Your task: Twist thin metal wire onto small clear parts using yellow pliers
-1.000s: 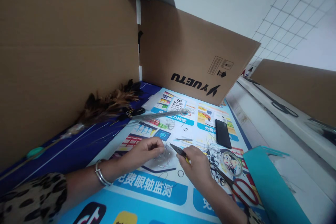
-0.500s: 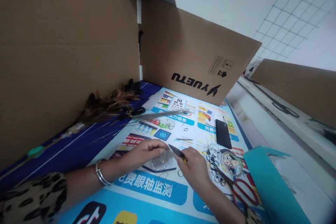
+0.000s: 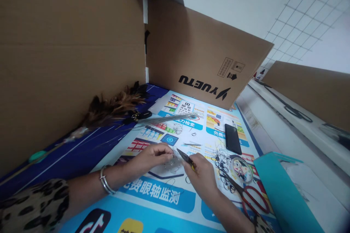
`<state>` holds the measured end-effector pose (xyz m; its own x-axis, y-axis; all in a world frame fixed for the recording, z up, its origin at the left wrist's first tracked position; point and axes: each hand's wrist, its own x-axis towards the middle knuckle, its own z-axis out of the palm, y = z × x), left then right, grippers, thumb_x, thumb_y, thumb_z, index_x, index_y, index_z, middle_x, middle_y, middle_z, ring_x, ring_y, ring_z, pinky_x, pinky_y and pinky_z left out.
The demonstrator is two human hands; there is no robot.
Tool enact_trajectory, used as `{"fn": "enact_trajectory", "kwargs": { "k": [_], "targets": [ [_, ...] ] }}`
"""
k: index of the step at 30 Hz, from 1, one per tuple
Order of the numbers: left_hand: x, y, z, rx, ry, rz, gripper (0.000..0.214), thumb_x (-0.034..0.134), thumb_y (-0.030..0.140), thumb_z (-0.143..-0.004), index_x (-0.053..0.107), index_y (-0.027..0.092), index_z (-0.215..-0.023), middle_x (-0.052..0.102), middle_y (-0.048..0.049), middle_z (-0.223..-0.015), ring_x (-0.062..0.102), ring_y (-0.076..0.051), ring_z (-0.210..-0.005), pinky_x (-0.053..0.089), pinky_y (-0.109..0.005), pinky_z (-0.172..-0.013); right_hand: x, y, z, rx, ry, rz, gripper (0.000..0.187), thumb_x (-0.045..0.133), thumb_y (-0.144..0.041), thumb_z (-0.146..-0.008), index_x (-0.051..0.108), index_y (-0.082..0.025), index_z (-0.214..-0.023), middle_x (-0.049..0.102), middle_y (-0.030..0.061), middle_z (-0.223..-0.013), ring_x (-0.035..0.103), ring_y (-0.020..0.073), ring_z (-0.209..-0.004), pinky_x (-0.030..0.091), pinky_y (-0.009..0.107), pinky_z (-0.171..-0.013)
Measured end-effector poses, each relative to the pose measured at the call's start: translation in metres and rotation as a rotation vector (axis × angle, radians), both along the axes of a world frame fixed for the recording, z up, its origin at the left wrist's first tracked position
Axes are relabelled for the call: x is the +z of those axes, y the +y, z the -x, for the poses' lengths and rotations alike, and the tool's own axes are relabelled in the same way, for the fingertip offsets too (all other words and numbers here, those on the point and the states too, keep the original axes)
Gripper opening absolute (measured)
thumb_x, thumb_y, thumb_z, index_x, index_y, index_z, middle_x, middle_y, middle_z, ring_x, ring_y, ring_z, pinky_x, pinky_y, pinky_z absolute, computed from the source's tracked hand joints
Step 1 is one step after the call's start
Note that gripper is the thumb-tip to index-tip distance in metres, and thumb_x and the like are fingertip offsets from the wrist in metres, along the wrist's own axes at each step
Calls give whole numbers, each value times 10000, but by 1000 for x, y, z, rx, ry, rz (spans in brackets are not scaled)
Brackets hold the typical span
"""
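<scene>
My left hand (image 3: 158, 156) pinches a thin, bent wire (image 3: 172, 165) between thumb and fingertips; its loops hang below the fingers and look blurred. My right hand (image 3: 201, 170) is closed round a pair of pliers (image 3: 186, 157) with dark, pointed jaws and a bit of yellow on the handle. The tip of the pliers points up and left, just right of my left fingertips. Whether the jaws touch the wire I cannot tell. Short cut wires (image 3: 193, 144) lie on the printed sheet beyond my hands.
A bundle of straight wires (image 3: 172, 117) lies farther back. To the right are a black phone (image 3: 233, 139), a heap of small black loops (image 3: 222, 169), a round clear dish (image 3: 241, 169) and red-handled scissors (image 3: 255, 198). Cardboard panels (image 3: 202, 54) stand behind, with brown feathers (image 3: 117, 103) at left.
My left hand has shifted slightly left and down, and the wire loops in it have swung and blurred. The pliers have tilted a little beside it.
</scene>
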<state>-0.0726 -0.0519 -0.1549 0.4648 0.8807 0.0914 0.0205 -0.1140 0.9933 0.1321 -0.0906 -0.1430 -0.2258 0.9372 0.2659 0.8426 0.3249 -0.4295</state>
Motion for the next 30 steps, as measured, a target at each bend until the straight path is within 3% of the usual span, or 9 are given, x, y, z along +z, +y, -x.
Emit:
{"fn": "enact_trajectory", "kwargs": {
  "k": [3,11,15,30],
  "targets": [
    [1,-1,0,33,-22,6,153,562,301,-763,603,154,-777,559,-29,-809,510,-156,-769,421,-255,-694,0,0,0,3,8,-18,176,497,-300,-816,509,-185,-683,525,11,-692,501,131,-658,341,195,-550],
    [2,-3,-1,-41,-27,132,166,562,296,-769,614,150,-825,595,-16,-775,526,-145,-724,412,-237,-656,-2,0,1,2,26,12,189,482,-308,-823,511,-186,-682,524,9,-683,498,129,-634,334,194,-536],
    [1,-2,-1,-39,-38,146,186,575,293,-762,634,154,-870,623,-28,-838,547,-157,-766,420,-245,-689,-1,-1,2,-9,41,36,186,489,-308,-819,502,-186,-679,523,8,-689,495,132,-641,328,197,-536],
    [3,-3,-2,-24,-64,147,163,580,292,-766,612,133,-784,570,-17,-753,504,-134,-698,395,-223,-629,-4,-2,4,-13,86,75,185,482,-291,-816,480,-185,-665,502,0,-688,477,127,-652,312,196,-540]
  ]
}}
